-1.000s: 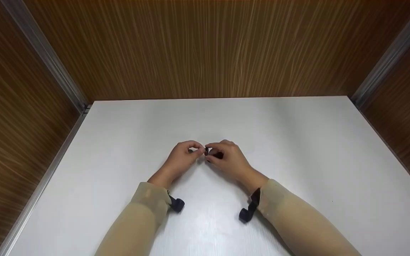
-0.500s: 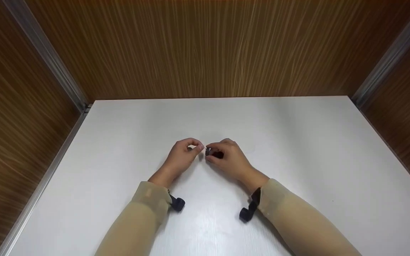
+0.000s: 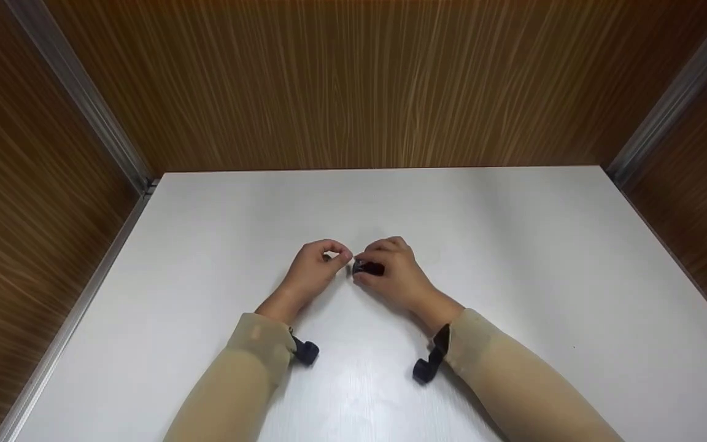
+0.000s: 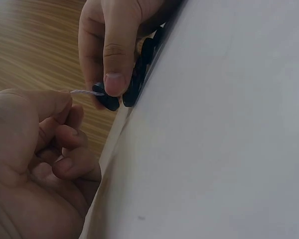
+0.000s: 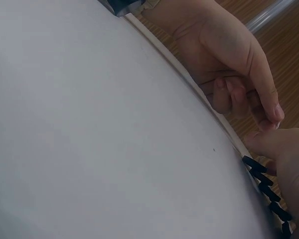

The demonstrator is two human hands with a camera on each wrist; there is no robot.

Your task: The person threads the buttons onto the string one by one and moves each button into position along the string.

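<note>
- Black, flat beads (image 4: 139,74) sit strung in a row, pinched in the right hand (image 3: 397,276) low over the middle of the white table (image 3: 513,258); the right wrist view shows the same row (image 5: 266,191) edge-on under that hand's fingers (image 5: 284,149).
- White thread (image 4: 84,92) runs from the end bead across to the left hand (image 3: 312,270), taut and roughly level.
- Left hand's thumb and forefinger are closed together on the thread end, the other fingers (image 4: 72,164) curled in below.
- Right hand's thumb presses on the end bead and the fingers are folded around the rest of the row, so the grip is clamped on the beads.
- Both hands are just beside each other, fingertips close; whether they actually touch is hard to tell from the head view.
- Beige sleeves (image 3: 501,368) cover both forearms, each with a dark strap (image 3: 430,362) at the wrist.
- Brown wood-grain panels (image 3: 353,86) wall the table on three sides, with metal strips (image 3: 77,98) in the corners.
</note>
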